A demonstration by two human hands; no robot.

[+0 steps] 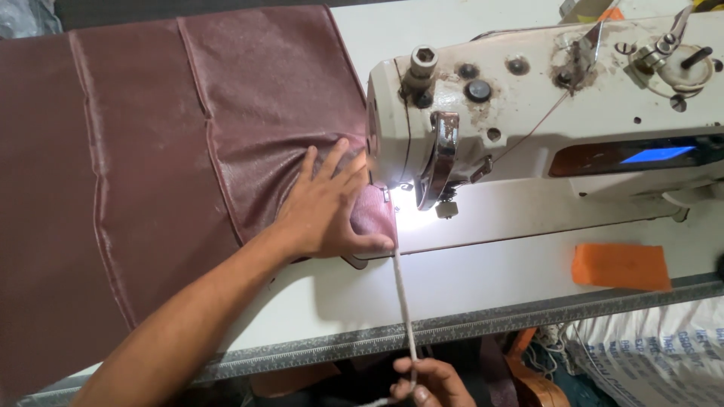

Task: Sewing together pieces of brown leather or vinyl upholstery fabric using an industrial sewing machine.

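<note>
Maroon leatherette [188, 136] is being pressed flat on the white table [467, 279] by the left hand [328, 207], fingers spread wide, just beside the sewing machine [543, 113] needle. White cord [403, 301], running out from under the fabric edge, is being pinched in the closed right hand [430, 383] at the table's front edge.

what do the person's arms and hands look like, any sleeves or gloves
Both are bare. The left hand has no glove, ring or watch, and its forearm is uncovered as far as the frame shows, with no sleeve in view. The right hand at the bottom edge is also gloveless and ringless; only the fingers and part of the wrist show, so any sleeve further up cannot be seen.
</note>
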